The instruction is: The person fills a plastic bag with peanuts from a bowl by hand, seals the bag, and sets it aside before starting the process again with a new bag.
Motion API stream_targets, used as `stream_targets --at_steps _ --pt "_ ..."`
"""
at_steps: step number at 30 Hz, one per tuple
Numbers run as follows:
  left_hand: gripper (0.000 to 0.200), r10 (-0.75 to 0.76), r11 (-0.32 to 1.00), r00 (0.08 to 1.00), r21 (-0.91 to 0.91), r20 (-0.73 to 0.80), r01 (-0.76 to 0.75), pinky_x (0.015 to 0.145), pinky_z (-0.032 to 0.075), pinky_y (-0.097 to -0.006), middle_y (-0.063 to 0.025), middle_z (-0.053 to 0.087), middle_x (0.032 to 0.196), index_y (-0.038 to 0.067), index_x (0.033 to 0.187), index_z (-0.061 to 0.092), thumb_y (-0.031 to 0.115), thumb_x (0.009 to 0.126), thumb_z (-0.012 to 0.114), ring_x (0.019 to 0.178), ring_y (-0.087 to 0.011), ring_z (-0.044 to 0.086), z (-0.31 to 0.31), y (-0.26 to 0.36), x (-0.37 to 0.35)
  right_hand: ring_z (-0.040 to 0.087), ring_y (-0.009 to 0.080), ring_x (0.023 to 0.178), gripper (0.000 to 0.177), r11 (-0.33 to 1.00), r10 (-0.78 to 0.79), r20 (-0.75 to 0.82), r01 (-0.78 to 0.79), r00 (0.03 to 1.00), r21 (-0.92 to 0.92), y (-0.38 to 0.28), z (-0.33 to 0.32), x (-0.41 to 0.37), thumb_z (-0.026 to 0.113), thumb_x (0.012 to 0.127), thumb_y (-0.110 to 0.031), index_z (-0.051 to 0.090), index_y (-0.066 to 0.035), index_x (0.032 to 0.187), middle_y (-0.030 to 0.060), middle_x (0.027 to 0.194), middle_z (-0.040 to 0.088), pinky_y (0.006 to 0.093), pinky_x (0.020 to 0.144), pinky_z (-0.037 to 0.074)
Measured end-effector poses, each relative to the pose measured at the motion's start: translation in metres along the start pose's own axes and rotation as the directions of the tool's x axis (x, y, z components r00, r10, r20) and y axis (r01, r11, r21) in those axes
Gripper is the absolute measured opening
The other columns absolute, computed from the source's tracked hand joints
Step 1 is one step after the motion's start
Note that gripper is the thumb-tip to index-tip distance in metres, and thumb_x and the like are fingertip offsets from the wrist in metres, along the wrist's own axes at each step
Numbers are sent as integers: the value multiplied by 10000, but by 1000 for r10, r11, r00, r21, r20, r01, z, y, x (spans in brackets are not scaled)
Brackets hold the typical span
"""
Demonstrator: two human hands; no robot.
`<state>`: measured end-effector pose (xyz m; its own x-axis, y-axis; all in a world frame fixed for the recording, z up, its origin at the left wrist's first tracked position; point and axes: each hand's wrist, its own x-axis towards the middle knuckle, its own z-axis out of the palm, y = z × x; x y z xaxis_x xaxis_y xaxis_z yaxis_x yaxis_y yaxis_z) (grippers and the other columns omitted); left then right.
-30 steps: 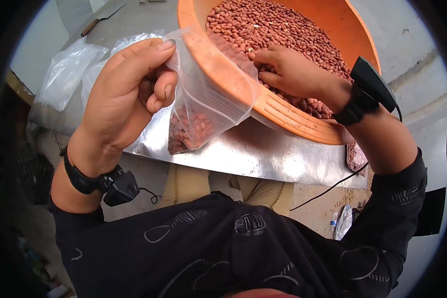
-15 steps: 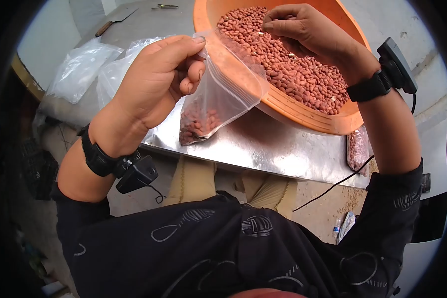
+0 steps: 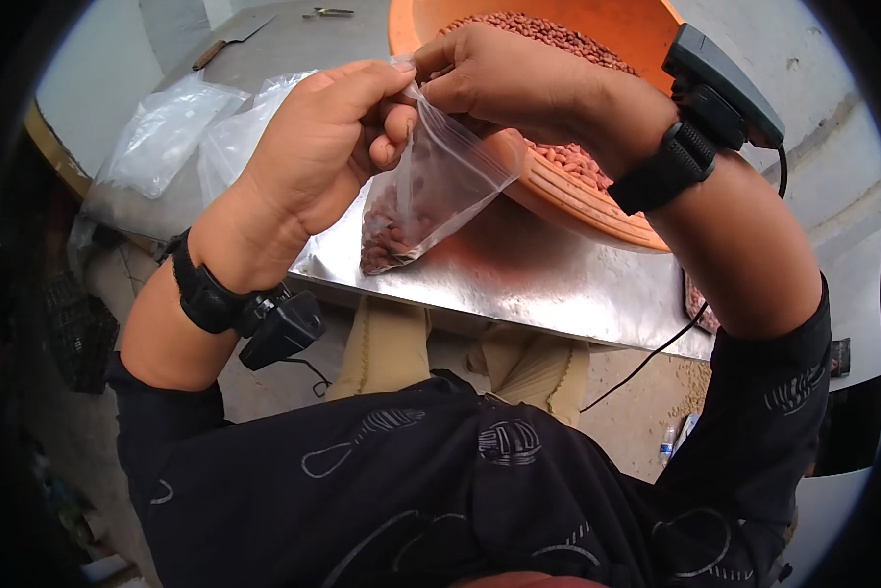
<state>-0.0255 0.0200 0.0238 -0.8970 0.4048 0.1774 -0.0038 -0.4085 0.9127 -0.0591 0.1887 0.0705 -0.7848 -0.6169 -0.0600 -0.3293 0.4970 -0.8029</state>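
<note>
Fingers point(image 3: 357, 83) of the left hand point(image 3: 308, 157) pinch the rim of a clear plastic bag point(image 3: 436, 186) (part-filled with red peanuts point(image 3: 387, 235)). The right hand point(image 3: 519, 83) bunches its fingertips together at the bag's mouth, just beside an orange basin point(image 3: 587, 220), above a steel table point(image 3: 538, 289).
</note>
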Motion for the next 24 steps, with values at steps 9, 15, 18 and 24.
stream_targets --at_steps 9,15,18,24 --pt "170 84 983 996 -160 -29 -88 526 386 -204 -29 546 639 39 793 536 167 901 506 515 -88 453 -1 -1 -9 606 166 748 328 984 -164 -84 158 983 -78 3 -30 -12 607 815 -237 606 27 1010 104 877 619 284 653 532" --pt "190 161 972 979 -152 -122 -179 556 334 -205 36 497 613 95 775 510 215 920 484 512 -52 384 6 -6 1 562 128 851 336 752 354 -98 -346 930 -561 45 -104 -45 572 865 -259 572 -32 1113 62 959 589 272 648 496" --pt "191 204 953 978 -220 -36 -207 561 394 -216 -34 552 657 45 792 531 179 919 484 571 -104 462 2 -11 3 544 245 1025 531 753 379 -35 -330 925 -569 88 -107 -69 545 862 -417 478 -61 1250 161 1159 555 352 833 464" --pt "199 100 977 994 -183 -52 -108 542 388 -214 -40 538 627 47 789 528 183 924 476 532 -95 451 -2 -17 1 465 317 1124 537 735 209 86 -98 974 -671 107 -67 -79 526 872 -378 420 -68 1298 190 1220 467 363 956 371"
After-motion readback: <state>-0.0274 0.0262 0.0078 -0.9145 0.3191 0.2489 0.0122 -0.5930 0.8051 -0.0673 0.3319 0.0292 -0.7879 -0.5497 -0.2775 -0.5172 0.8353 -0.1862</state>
